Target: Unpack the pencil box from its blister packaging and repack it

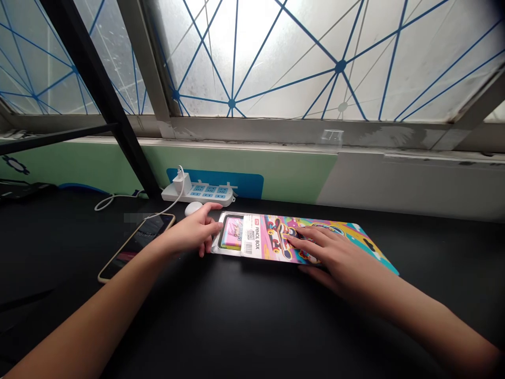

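Note:
A flat pencil box (pixel 250 237) in packaging lies on the black table. Its left end shows through a clear window, beside a white label printed "PENCIL BOX"; the rest is a colourful printed sleeve with a skateboard picture. My left hand (pixel 197 229) is at its left end. The thumb touches the end, the index finger stretches past the far corner, and the other fingers bend down beside it. Across the printed part lies my right hand (pixel 329 250), fingers stretched flat on top and the thumb along the near edge.
A phone (pixel 136 245) with a cable lies left of my left forearm. Behind stand a white power strip (pixel 209 193) with a plugged-in charger (pixel 181 183) and a round white object (pixel 193 208). A black metal post (pixel 106 100) rises at left, before the window (pixel 256 58).

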A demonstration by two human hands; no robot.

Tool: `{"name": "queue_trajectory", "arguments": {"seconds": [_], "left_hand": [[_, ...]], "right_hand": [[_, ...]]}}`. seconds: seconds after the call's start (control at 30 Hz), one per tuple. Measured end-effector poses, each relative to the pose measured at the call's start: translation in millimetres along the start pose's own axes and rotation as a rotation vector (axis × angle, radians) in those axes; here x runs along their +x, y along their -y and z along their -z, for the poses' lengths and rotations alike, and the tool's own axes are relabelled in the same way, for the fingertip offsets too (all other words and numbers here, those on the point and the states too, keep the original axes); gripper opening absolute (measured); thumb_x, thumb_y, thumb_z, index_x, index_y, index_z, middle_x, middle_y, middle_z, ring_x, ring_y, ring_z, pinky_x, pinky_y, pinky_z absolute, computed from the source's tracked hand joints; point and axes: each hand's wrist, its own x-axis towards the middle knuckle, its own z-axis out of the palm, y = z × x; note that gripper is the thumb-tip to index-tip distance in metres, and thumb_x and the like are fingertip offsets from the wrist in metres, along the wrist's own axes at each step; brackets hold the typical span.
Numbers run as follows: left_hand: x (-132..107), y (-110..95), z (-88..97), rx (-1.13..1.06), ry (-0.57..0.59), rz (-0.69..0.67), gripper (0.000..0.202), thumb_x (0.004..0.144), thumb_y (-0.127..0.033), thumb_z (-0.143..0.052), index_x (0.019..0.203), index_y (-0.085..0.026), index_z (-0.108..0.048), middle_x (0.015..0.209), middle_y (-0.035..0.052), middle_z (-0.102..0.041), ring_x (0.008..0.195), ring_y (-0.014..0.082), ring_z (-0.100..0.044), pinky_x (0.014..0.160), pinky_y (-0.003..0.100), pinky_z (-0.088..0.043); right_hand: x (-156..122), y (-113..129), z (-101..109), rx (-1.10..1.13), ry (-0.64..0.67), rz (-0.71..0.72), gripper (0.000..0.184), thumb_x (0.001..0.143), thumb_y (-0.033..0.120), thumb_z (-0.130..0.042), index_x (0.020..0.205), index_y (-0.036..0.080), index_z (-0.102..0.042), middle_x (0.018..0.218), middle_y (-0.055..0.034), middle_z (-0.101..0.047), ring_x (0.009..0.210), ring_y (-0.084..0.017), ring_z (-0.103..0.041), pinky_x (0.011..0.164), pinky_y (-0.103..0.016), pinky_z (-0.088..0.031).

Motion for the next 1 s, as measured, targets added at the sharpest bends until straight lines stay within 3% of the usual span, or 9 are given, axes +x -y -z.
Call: {"name": "queue_trajectory", "arguments": {"seconds": [0.17,0.27,0.43,0.73,1.0], "left_hand": [[8.3,8.3,-24.1,0.008,-0.061,-0.089,0.050,0.101,-0.031,-0.051,0.147,-0.020,-0.035,0.057,-0.0092,-0.050,0.042,0.0107,-0.050,0.034,0.015,-0.038],[9.1,11.1,-44.4,-0.092,-0.036,-0.136,0.049,0.102,-0.032,-0.051,0.147,-0.020,-0.034,0.058,-0.0095,-0.051,0.039,0.0090,-0.047,0.033,0.014,-0.035],[4.4,7.3,-67.8,-0.227,0.021,-0.154,0.051,0.101,-0.034,-0.055,0.147,-0.025,-0.035,0.065,-0.0083,-0.053,0.040,0.0076,-0.045,0.032,0.014,-0.033],[2.0,-4.2,-54.5,-0.256,0.033,-0.063,0.060,0.095,-0.030,-0.062,0.149,-0.031,-0.037,0.067,-0.0096,-0.046,0.042,0.0050,-0.033,0.036,0.013,-0.027],[6.8,2.5,-22.1,-0.048,-0.033,-0.107,0.063,0.092,-0.030,-0.061,0.152,-0.030,-0.041,0.071,-0.0055,-0.057,0.049,0.0092,-0.046,0.042,0.016,-0.033]], "right_hand": [[9.4,26.3,-10.2,-0.087,-0.077,0.014,0.052,0.096,0.033,-0.062,0.144,0.016,-0.054,0.156,-0.0179,-0.052,0.140,-0.039,-0.051,0.108,-0.064,-0.048],[16.5,44.2,-12.5,-0.089,-0.091,0.059,0.051,0.098,0.031,-0.059,0.146,0.018,-0.053,0.161,-0.0153,-0.046,0.143,-0.039,-0.048,0.109,-0.063,-0.046],[20.4,59.0,-13.8,-0.084,-0.099,0.107,0.050,0.100,0.026,-0.055,0.150,0.023,-0.051,0.159,-0.0119,-0.050,0.145,-0.043,-0.045,0.103,-0.064,-0.050],[14.9,44.8,-6.5,0.005,-0.007,0.109,0.063,0.094,0.028,-0.066,0.154,0.027,-0.047,0.159,-0.0126,-0.049,0.144,-0.038,-0.048,0.108,-0.063,-0.048],[8.1,32.3,-7.1,-0.008,-0.037,0.100,0.051,0.100,0.015,-0.050,0.150,0.025,-0.053,0.151,-0.0143,-0.059,0.136,-0.035,-0.057,0.106,-0.060,-0.051]]}}
